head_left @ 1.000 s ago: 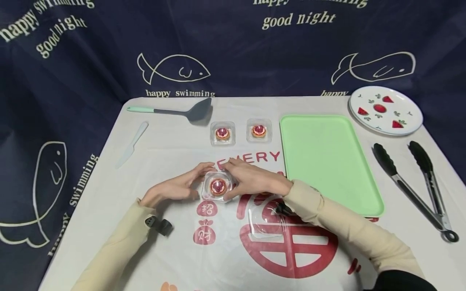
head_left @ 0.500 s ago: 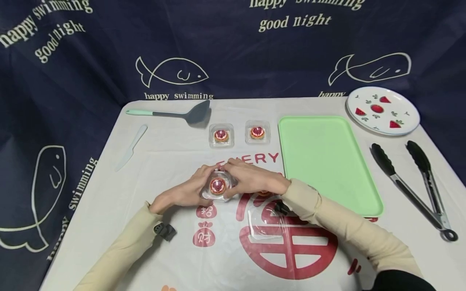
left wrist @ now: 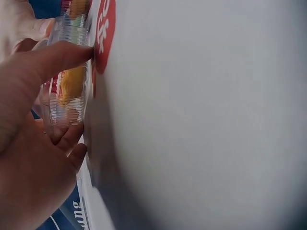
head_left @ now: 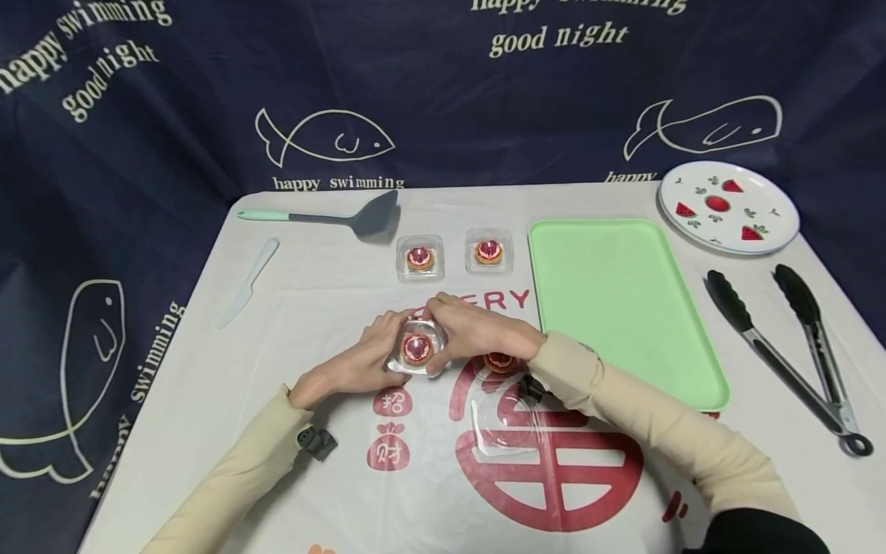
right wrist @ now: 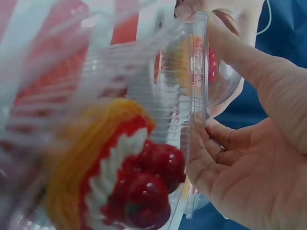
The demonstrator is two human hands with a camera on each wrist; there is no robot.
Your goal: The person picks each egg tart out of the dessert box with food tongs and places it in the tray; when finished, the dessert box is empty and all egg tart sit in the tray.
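A clear plastic box (head_left: 403, 365) with a domed lid (right wrist: 224, 86) holds a small fruit tart (head_left: 417, 348) at the table's middle. My left hand (head_left: 365, 355) grips its left side, thumb at the near edge, fingers round the far side. From the right, my right hand (head_left: 474, 327) holds the same box between thumb and fingers. In the left wrist view the box's ribbed wall (left wrist: 67, 114) is close over the tabletop. Beneath my right wrist sits another tart (head_left: 500, 362) in an opened clear box, partly hidden by the arm; red cherries (right wrist: 148, 184) top it in the right wrist view.
Two more boxed tarts (head_left: 420, 258) (head_left: 488, 251) stand farther back. A green tray (head_left: 623, 308) lies right, with black-tipped tongs (head_left: 782, 346) and stacked plates (head_left: 730, 208) beyond. A spatula (head_left: 374, 215) and pale knife (head_left: 251, 281) lie at left.
My left hand has moved right and closed from loose fingers beside the box to a grip on it. The box has shifted slightly away from me. More of the tart under my right wrist shows.
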